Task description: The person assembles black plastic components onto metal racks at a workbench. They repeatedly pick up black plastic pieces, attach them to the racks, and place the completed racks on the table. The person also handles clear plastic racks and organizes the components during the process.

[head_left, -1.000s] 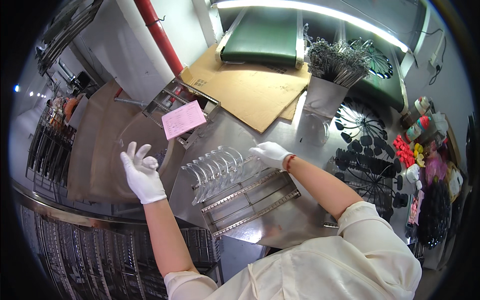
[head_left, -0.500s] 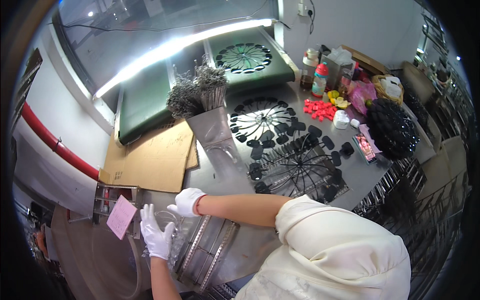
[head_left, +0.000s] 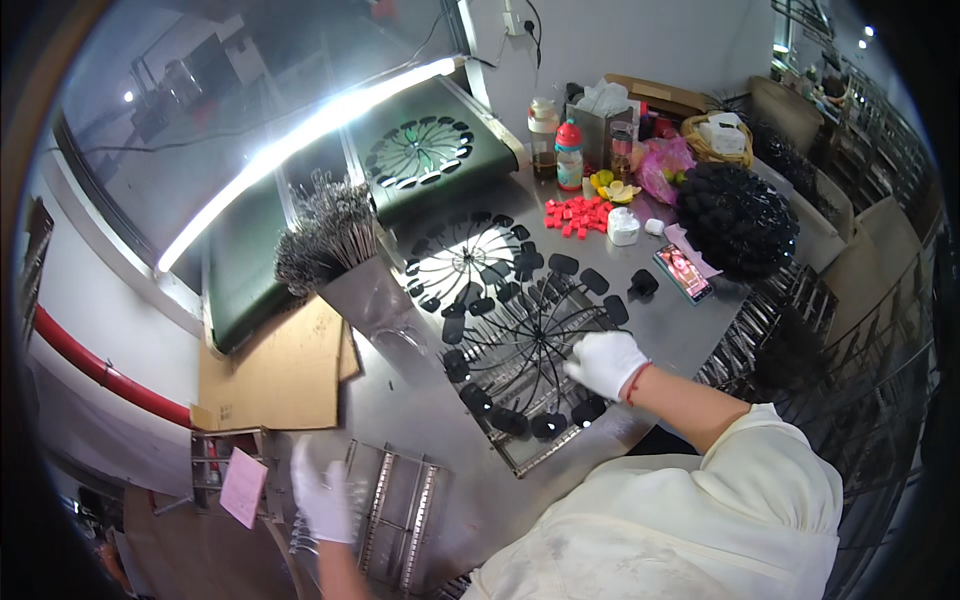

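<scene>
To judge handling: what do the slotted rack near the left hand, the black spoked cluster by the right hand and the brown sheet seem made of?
Slotted rack: bare metal, likely steel; its rails glint silver.
Black spoked cluster: plastic or coated metal, unclear; dark with glints on its pads.
Brown sheet: probably cardboard; flat, matt, tan face.

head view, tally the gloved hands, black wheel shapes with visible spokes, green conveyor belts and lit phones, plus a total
White-gloved hands (left hand, right hand): 2
Black spoked wheel shapes: 3
Green conveyor belts: 2
Lit phone: 1
Total: 8
</scene>
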Motion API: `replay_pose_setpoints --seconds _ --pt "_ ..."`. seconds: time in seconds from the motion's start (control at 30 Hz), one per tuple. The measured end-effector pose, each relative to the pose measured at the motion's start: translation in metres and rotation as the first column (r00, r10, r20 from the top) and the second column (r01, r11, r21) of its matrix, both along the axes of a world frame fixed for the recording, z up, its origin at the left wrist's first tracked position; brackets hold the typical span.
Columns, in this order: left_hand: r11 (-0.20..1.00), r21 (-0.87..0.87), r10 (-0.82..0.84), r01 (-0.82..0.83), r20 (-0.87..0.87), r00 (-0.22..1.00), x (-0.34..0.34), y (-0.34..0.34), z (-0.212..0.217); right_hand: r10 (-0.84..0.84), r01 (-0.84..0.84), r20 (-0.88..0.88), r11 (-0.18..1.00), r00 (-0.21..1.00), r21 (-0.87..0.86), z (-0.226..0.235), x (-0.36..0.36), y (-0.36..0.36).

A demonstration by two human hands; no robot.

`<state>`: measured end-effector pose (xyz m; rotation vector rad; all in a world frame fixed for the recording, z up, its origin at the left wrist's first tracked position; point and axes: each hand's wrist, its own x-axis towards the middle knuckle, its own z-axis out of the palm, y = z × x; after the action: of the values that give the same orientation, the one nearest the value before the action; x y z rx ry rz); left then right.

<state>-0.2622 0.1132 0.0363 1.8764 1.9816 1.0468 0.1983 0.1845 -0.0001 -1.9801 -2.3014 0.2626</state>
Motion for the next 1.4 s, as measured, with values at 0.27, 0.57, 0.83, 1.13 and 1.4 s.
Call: replay_pose_setpoints --seconds 0.27,0.57,0.83,1.13,1.4 --pt "0.727 0.087 -0.654 0.681 -0.218 0.725 0.206 -0.022 -0.093 0.084 -0.039 -0.134 0.95 0.987 0.31 -0.013 0.006 0.028" --pt "0.884 -0.092 -0.439 0.458 -0.498 0.748 0.241 -0.018 -0.147 0.088 0.072 -0.253 0.825 0.963 0.56 0.009 -0.001 0.356" --pt "0.894 -0.218 -0.448 0.392 -0.444 0.776 0.237 0.004 -0.151 -0.09 0.284 -0.416 0.855 0.905 0.433 -0.022 -0.081 0.539" --pt "0.887 -0.244 -0.46 0.391 -0.411 0.787 0.227 0.022 -0.157 -0.317 0.489 -0.454 0.806 0.832 0.333 -0.051 -0.106 0.625" --pt "0.904 -0.198 -0.428 0.38 -0.447 0.786 0.225 -0.008 -0.17 -0.087 0.185 -0.318 0.939 0.944 0.292 -0.013 -0.046 0.457"
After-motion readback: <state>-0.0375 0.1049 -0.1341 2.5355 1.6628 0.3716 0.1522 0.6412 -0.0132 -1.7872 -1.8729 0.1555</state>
